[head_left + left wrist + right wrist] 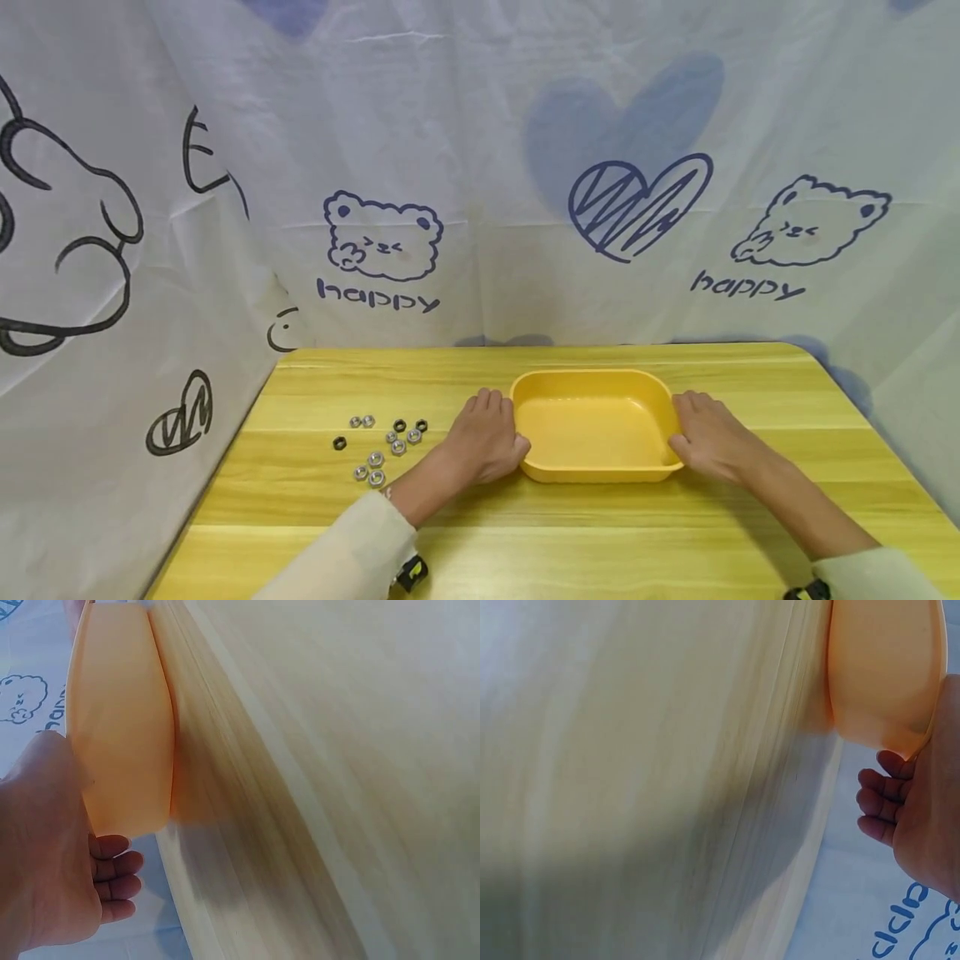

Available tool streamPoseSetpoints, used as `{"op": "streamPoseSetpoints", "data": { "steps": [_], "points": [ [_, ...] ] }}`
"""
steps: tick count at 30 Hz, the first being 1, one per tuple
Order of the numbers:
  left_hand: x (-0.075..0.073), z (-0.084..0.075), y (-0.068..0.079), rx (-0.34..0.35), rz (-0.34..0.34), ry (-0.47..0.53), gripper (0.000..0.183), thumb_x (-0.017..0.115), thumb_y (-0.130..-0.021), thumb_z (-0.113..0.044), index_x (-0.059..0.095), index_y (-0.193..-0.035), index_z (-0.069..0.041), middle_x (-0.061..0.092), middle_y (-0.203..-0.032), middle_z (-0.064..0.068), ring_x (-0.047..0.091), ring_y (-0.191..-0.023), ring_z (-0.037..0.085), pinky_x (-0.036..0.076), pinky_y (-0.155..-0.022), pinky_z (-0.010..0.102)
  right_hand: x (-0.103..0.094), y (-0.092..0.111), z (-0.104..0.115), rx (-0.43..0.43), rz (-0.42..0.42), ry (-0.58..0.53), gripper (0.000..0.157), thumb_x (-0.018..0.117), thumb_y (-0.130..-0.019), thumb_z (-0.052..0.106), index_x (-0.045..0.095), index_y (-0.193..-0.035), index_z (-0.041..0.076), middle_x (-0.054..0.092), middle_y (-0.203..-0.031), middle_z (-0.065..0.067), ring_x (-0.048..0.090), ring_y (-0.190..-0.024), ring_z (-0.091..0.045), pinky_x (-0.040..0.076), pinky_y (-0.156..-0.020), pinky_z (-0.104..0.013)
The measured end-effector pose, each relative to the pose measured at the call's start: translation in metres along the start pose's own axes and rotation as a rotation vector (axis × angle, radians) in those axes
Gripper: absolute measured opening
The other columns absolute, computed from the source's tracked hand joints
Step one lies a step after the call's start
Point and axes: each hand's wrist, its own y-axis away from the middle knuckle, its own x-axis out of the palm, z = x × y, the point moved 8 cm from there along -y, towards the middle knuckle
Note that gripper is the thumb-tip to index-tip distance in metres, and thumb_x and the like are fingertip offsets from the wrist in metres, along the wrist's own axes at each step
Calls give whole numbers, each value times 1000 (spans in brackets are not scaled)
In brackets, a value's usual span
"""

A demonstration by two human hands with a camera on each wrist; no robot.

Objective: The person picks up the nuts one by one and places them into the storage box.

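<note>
A yellow plastic tray (592,476) with rounded corners and nothing inside sits on the wooden table, right of its middle. At its left end my left hand (486,437) grips the rim, fingers curled at the side and thumb at the near corner. My right hand (712,437) holds the opposite end the same way. In the left wrist view the tray's outer wall (124,720) shows beside the curled fingers (118,888). The right wrist view shows the tray's wall (885,675) with the fingers (881,796) curled by its end.
Several loose silver nuts (376,459) and a few black nuts (340,443) lie scattered on the table (525,550), left of my left hand. Behind the table hangs a white cloth (480,125) printed with bears and hearts, which also runs along the left side.
</note>
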Motion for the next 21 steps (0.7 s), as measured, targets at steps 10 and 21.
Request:
{"op": "streamPoseSetpoints", "data": {
  "steps": [10,21],
  "points": [
    [0,4,10,-3,-44,1,35,42,-98,-34,53,-104,-2,46,-95,8,41,-94,24,43,-96,39,4,0,9,6,-11,4,38,55,-89,17,53,-118,-8,61,-107,-18,56,-97,-33,45,-87,-55],
    [1,9,21,13,-66,7,30,42,-97,-33,51,-98,-4,43,-91,7,38,-90,24,41,-91,38,8,3,20,0,-32,-4,32,57,-88,17,54,-112,-4,58,-99,-12,50,-88,-25,42,-80,-45]
  ]
}}
